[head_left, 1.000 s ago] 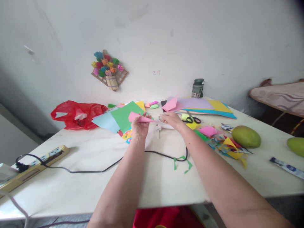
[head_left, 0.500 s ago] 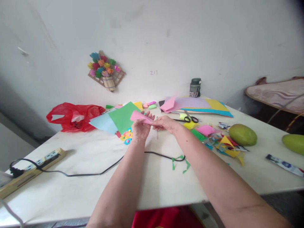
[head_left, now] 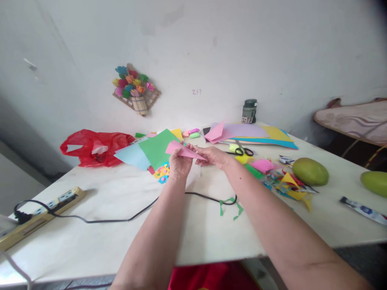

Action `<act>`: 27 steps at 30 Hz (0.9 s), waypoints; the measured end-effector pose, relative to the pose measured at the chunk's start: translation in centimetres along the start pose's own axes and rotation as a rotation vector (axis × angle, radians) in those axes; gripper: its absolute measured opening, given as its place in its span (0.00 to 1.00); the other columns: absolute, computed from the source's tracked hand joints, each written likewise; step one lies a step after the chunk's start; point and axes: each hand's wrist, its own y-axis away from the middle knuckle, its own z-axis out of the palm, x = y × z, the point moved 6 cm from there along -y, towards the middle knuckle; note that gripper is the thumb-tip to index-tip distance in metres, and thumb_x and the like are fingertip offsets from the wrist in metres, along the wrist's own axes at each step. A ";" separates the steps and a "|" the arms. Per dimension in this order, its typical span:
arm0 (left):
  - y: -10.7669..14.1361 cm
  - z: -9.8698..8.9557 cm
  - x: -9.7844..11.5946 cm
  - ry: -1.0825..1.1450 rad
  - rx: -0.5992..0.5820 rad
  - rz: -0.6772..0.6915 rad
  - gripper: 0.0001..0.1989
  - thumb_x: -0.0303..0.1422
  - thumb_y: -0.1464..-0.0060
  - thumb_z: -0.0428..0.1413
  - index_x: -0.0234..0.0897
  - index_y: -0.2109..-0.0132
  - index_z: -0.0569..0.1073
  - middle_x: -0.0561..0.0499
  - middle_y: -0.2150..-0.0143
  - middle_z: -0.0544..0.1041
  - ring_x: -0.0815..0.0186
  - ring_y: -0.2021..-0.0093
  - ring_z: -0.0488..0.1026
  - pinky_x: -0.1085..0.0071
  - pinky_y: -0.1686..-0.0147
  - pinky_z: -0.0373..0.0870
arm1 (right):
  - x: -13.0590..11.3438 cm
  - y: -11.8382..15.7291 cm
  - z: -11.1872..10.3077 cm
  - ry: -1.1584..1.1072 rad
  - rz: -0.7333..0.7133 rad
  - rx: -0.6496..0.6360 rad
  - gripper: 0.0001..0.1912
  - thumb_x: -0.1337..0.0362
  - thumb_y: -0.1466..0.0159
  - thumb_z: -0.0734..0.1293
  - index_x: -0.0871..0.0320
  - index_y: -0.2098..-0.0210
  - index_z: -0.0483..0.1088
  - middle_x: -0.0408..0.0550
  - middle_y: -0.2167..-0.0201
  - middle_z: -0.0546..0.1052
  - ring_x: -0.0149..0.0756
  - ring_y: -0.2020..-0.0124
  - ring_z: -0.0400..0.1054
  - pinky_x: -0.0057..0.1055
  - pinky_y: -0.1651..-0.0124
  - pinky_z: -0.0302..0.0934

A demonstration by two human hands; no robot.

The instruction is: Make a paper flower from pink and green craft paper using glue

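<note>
A folded piece of pink paper (head_left: 185, 151), narrowing to a point on the right, is held above the table. My left hand (head_left: 180, 164) is closed around its wider part, the thumb lying along it. At the tapered end, the fingers of my right hand (head_left: 209, 156) pinch near the point; the fingertips are partly hidden. Just left of my left hand lie a green paper sheet (head_left: 156, 149) and small paper flowers (head_left: 163, 174) in blue and yellow. Black-handled scissors (head_left: 243, 152) rest beyond my right wrist.
A power strip (head_left: 45, 215) with a black cord (head_left: 105, 221) crosses the table's left side. A red plastic bag (head_left: 96, 149) sits at the back left. Paper scraps (head_left: 290, 185), a green mango (head_left: 310, 171) and a tube (head_left: 364, 210) lie on the right. Behind stands a bottle (head_left: 249, 111).
The pink paper's pointed end now shows beyond my left hand, towards the right. My right fingers have shifted slightly around it, while both arms stay nearly in place.
</note>
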 end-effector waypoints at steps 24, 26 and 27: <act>-1.1 -2.1 -0.6 -0.107 0.372 0.008 0.20 0.49 0.52 0.52 0.35 0.66 0.66 0.50 0.73 0.67 0.66 0.68 0.71 0.68 0.62 0.70 | -2.1 0.7 0.8 1.030 -0.527 0.412 0.15 0.59 0.39 0.61 0.48 0.55 0.72 0.45 0.57 0.76 0.41 0.57 0.68 0.33 0.55 0.57; -1.0 -1.8 -0.2 -0.161 0.343 0.036 0.23 0.51 0.53 0.52 0.36 0.61 0.66 0.48 0.66 0.69 0.65 0.64 0.72 0.66 0.61 0.70 | -2.3 0.7 0.3 1.026 -0.541 0.451 0.15 0.58 0.39 0.60 0.49 0.55 0.72 0.45 0.58 0.76 0.40 0.57 0.68 0.32 0.56 0.57; -0.9 -1.8 0.3 -0.206 0.350 0.082 0.24 0.51 0.54 0.53 0.38 0.58 0.65 0.47 0.62 0.69 0.64 0.61 0.71 0.66 0.60 0.69 | -2.4 0.7 0.0 1.014 -0.547 0.473 0.15 0.58 0.39 0.60 0.49 0.55 0.72 0.45 0.58 0.76 0.39 0.57 0.68 0.31 0.57 0.57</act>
